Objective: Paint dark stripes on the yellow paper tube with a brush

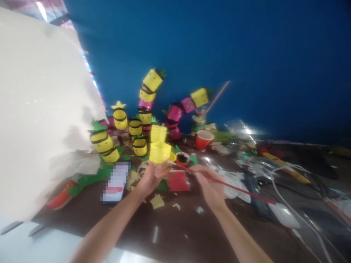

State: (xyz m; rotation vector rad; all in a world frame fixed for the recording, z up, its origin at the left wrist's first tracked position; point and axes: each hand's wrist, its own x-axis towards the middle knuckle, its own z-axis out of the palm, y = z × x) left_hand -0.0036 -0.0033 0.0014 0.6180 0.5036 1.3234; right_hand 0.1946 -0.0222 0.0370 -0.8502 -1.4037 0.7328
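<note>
My left hand (pixel 152 176) is closed around the base of a yellow paper cup (pixel 159 151), holding it upright above the dark table (pixel 175 226). My right hand (pixel 210 185) pinches a long thin red brush (pixel 236 189); its tip reaches towards the yellow cup, close to a small red cup of dark paint (pixel 182 158). Behind them stand several yellow and pink painted cups with black bands and green leaves (pixel 145 109), some stacked into leaning towers.
A large white sheet (pixel 41 109) leans at the left. A phone (pixel 116 181) lies by my left forearm, a red square (pixel 178 180) below the yellow cup. A red cup (pixel 203 139), plastic bottles, cables and clutter (pixel 274 171) crowd the right. A blue wall (pixel 219 54) stands behind.
</note>
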